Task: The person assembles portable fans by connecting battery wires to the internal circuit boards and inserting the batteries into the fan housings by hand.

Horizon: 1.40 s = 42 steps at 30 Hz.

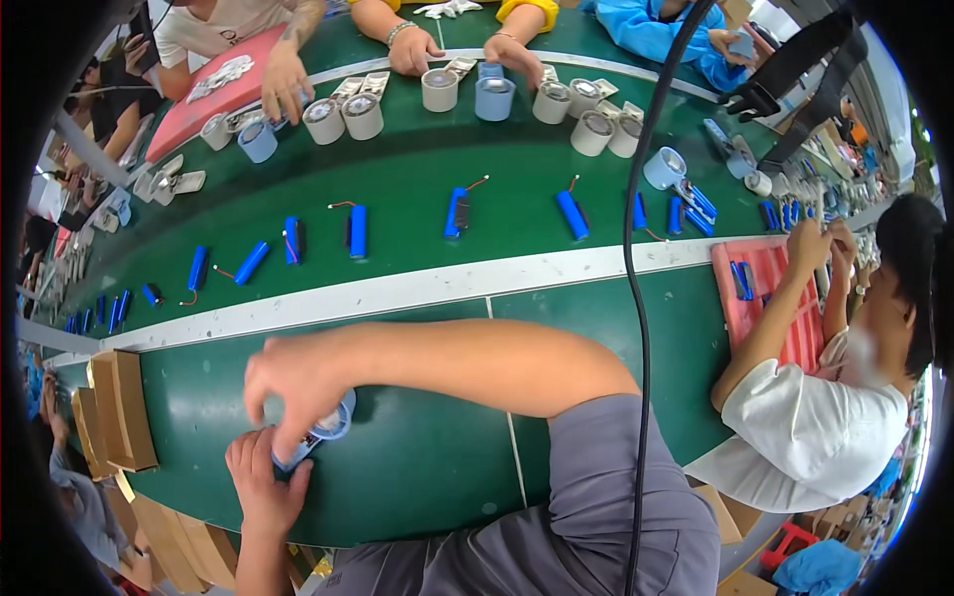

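Note:
A light-blue handheld fan housing, with a round ring-shaped head and a short handle, lies on the green table in front of me. My left hand is closed around the lower end of the handle, fingertips and thumb on its two sides. Reaching across from the right, my right hand arches over the housing. Its fingers are bent and apart, one digit pointing down at the handle beside my left fingertips, and I see nothing held in it. My right hand covers part of the handle and head.
Blue battery packs with thin wires lie along a green belt beyond a white rail. White and blue housings stand farther off by co-workers' hands. Cardboard boxes are at left. A black cable hangs in front; a co-worker sits right.

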Each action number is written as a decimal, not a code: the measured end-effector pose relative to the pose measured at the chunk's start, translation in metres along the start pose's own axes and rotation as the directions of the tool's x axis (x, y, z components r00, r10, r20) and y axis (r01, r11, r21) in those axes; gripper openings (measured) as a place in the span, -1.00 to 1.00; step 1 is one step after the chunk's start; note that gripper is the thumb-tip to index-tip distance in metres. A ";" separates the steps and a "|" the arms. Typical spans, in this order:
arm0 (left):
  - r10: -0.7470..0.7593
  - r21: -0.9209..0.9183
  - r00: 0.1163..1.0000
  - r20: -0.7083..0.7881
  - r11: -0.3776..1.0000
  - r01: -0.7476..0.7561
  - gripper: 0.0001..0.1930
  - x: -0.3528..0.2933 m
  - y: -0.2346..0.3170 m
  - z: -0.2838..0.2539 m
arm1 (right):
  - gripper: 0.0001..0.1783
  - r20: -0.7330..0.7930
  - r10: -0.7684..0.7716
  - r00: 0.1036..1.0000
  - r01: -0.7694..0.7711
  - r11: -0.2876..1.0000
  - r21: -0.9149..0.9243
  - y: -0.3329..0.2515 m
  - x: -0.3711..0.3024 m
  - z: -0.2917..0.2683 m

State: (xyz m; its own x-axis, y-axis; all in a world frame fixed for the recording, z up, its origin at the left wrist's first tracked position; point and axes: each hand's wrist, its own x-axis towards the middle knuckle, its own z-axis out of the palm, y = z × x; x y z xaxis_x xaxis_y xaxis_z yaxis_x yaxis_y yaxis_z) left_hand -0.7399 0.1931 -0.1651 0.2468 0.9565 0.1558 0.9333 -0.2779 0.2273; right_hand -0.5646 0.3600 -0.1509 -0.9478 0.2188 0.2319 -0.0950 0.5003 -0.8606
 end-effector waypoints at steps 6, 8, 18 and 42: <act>-0.121 -0.079 0.992 0.026 0.989 0.123 -0.49 0.004 -0.007 -0.004 | -0.52 -0.815 0.053 0.577 -0.651 0.633 -0.420 0.021 -0.129 -0.140; -0.181 -0.093 0.983 0.025 0.979 0.183 -0.53 0.003 -0.010 -0.005 | -0.26 -0.924 0.269 0.273 -0.949 0.231 -0.213 0.019 -0.201 -0.193; -0.484 -0.096 0.873 0.057 0.868 0.488 -0.64 0.010 -0.017 -0.010 | -0.16 -0.838 0.545 0.034 -0.999 0.022 -0.027 0.045 -0.327 -0.259; -0.552 -0.042 0.831 -0.069 0.834 0.550 -0.58 0.000 -0.080 -0.029 | -0.40 -0.131 0.216 0.968 -0.247 0.704 -0.666 -0.080 -0.088 -0.015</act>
State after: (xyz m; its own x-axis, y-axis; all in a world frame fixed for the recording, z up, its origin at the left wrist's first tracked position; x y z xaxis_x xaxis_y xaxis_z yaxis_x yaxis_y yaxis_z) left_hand -0.8219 0.2131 -0.1551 -0.3276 0.9422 0.0705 0.9033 0.2904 0.3158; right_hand -0.4689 0.3132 -0.0957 -0.8979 0.4293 0.0978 0.3700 0.8561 -0.3609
